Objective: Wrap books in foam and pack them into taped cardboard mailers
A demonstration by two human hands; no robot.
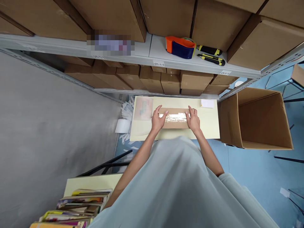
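Observation:
A small brown cardboard box [175, 123] with shiny clear tape along its top lies on a pale yellow table [209, 126]. My left hand [158, 118] grips the box's left end, fingers curled over the top edge. At the right end, my right hand [193, 119] holds the box the same way. Both hands press on the taped top.
A large open cardboard box [258, 120] stands right of the table. An orange and blue tape dispenser [180, 47] and two yellow-black utility knives [211, 54] lie on the shelf above. A paper sheet [143, 108], white pad [207, 103], white roll [123, 125] and stacked books [78, 205] are nearby.

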